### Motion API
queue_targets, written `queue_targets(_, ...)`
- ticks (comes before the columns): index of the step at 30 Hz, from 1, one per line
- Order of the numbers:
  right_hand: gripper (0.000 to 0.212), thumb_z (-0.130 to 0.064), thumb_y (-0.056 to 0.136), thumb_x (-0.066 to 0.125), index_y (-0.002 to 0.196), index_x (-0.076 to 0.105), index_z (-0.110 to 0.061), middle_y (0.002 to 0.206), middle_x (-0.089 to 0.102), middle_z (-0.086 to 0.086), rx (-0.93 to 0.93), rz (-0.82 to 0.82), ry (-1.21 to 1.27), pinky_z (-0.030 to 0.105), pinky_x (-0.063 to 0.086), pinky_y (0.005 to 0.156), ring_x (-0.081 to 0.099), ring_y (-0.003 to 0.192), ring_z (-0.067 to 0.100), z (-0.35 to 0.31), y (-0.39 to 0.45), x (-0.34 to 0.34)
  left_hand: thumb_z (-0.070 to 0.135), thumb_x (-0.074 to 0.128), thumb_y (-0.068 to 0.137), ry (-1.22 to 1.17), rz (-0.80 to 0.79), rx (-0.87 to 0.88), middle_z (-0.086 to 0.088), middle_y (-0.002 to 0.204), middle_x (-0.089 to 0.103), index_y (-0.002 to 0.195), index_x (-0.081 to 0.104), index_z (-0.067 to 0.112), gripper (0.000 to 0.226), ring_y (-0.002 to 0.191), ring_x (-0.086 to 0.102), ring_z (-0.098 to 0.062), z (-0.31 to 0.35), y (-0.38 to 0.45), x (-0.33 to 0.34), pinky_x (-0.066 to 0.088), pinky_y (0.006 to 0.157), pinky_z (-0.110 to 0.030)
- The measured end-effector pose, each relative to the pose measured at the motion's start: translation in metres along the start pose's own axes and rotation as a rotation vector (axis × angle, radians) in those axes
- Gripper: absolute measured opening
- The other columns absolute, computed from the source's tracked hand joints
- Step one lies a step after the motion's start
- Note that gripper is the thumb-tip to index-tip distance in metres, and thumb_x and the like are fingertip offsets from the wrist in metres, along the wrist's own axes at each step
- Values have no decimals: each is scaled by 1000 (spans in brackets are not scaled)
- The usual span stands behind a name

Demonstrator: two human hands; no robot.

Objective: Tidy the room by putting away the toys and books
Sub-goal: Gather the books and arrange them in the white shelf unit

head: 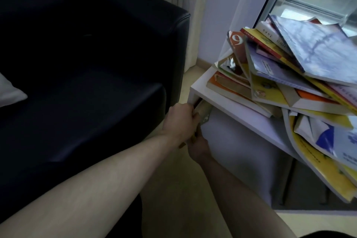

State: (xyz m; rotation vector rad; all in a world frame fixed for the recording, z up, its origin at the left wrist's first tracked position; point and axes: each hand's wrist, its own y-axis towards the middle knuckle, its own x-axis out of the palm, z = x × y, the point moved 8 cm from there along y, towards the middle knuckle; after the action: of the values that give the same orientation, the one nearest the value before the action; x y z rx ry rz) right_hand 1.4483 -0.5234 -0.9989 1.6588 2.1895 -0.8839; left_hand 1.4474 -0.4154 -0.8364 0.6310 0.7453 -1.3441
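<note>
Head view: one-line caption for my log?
Both hands push a book under the white shelf piled with books.

A: State the item count per category.

B: Hands: two, the left hand [178, 120] and the right hand [197, 146]. White shelf unit [228, 106]: one. Dark sofa [87, 60]: one. Pale cushion [9, 91]: one, at the left edge.

A: Books?

B: One loose pile of books [289, 75] on the shelf top, over ten; exact count cannot be read. One further book [202, 111] between the hands.
</note>
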Motion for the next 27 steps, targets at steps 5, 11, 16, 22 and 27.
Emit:
queue_targets(5,84,-31,105,56,163,-3,-22,144,57,11,39,-17,88,8,41,52,63,102,26,-4,3,-4,35,57,102,58,-11,-3,1,71,64,96,71,16,24,61,63,-14,-2,3,-2,49,51,-27)
queue_targets(11,93,-36,100,65,163,-3,-29,153,49,8,63,-37,125,27,45,91,55,131,32,2,6,-3,41,67,96,47,-12,-28,2,80,69,104,74,17,27,69,69,-14,-8,3,0,63,64,-36)
queue_targets(16,93,-34,98,67,163,1,-28,146,55,7,68,-33,125,7,42,65,57,104,15,7,8,-2,45,71,93,-4,-9,-52,5,81,70,107,76,20,28,69,69,-10,-11,3,-1,64,63,-33)
queue_targets(22,80,-39,97,69,151,12,-51,121,61,-5,19,98,144,9,43,64,58,95,9,5,2,-11,51,70,93,-71,0,-58,9,79,69,104,77,22,32,62,68,-4,-13,1,-6,53,50,-18)
queue_targets(27,95,-50,89,75,146,0,-64,133,59,-4,-50,164,101,20,54,80,61,112,16,2,-1,-21,54,60,99,-128,56,-112,7,68,69,89,77,20,39,52,65,-5,-17,4,-14,42,43,-15)
